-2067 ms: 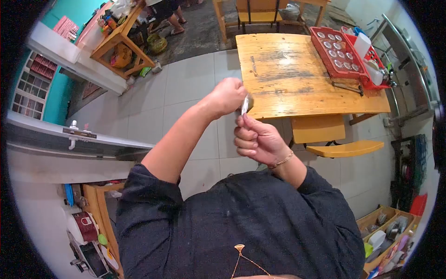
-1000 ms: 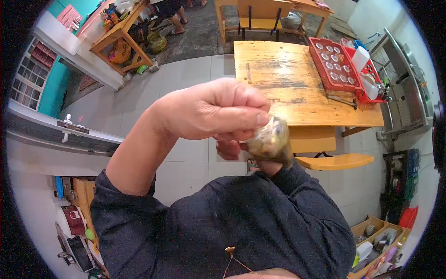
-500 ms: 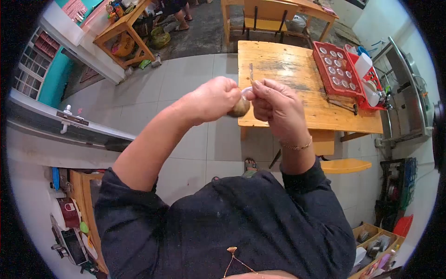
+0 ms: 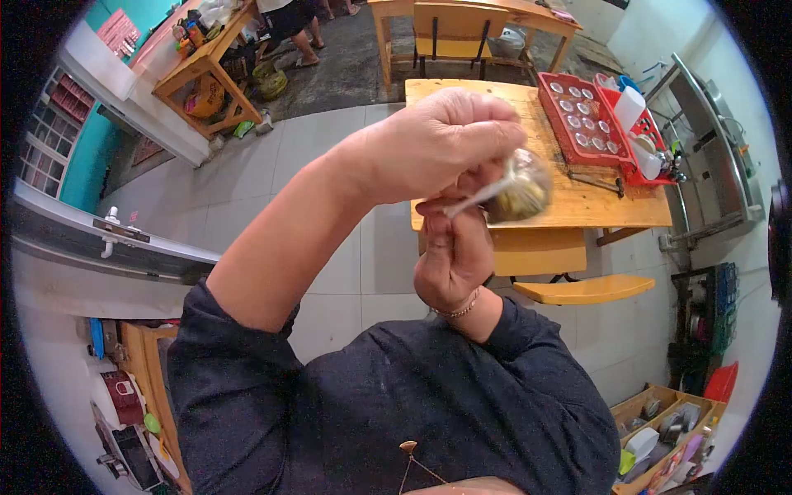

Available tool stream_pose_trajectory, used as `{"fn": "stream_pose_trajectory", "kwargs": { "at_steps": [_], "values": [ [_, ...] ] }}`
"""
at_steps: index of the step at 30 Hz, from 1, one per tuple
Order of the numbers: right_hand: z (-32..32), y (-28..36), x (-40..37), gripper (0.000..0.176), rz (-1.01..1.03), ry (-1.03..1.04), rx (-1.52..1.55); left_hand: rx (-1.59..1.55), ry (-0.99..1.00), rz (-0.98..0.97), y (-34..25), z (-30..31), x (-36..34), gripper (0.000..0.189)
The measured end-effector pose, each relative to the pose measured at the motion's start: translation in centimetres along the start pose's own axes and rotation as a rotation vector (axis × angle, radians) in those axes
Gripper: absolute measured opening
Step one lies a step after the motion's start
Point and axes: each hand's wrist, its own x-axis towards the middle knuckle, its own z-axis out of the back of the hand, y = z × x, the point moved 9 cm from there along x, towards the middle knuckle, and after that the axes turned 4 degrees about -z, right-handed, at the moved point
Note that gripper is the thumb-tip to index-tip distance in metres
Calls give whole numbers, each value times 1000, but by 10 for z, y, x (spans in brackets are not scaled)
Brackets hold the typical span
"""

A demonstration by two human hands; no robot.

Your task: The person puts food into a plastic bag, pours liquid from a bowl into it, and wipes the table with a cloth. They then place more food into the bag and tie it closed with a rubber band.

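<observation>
A small clear plastic bag (image 4: 523, 191) with yellow-green contents is tilted between my hands, blurred by motion. Closed at the bag's upper side, my left hand (image 4: 458, 136) has its fingertips against it, partly hidden behind the knuckles. Below it, my right hand (image 4: 455, 252), with a chain bracelet at the wrist, has its fingers shut at the pale twisted end of the bag. That end stretches from the right fingertips up to the bulging part. Whether a band is wound on the neck I cannot make out.
Beyond my hands stands a wooden table (image 4: 429, 92) with a red tray (image 4: 569, 153) of several filled cups, a red dish basket (image 4: 639, 165) and a hammer-like tool (image 4: 596, 183). A yellow stool (image 4: 586, 289) is nearer me. Another person's legs (image 4: 304, 41) show at the far back.
My left hand has moved right and up over the bag. My right hand has swung down and left beneath it. The bag has shifted right, and the thin brown strip is out of sight.
</observation>
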Motion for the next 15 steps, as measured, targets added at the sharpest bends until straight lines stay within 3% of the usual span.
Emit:
{"fn": "stream_pose_trajectory", "kwargs": {
  "at_steps": [2, 6, 9, 11, 12, 13, 15],
  "values": [
    [-1, -16, 5, 14, -68, 40, 43, -94, 161, -81, -19, -17, -7, 19],
    [-2, -53, 9, 18, -197, 141, 123, -22, 251, -17, -34, -10, -29, 24],
    [0, -42, 34, 16, 2, 244, -59, 136, 63, 115, -9, 30, -42, 26],
    [-17, -78, 25, 16, -448, 589, 150, 339, -57, 252, 12, 54, -52, 26],
    [-19, -89, 19, 18, -655, 636, 297, 440, -111, 319, 23, 65, -54, 26],
    [-20, -96, 19, 18, -679, 628, 274, 501, -167, 353, 41, 75, -55, 26],
    [-25, -112, 10, 18, -731, 615, 232, 269, -280, 481, 85, 88, -56, 26]
  ]
}}
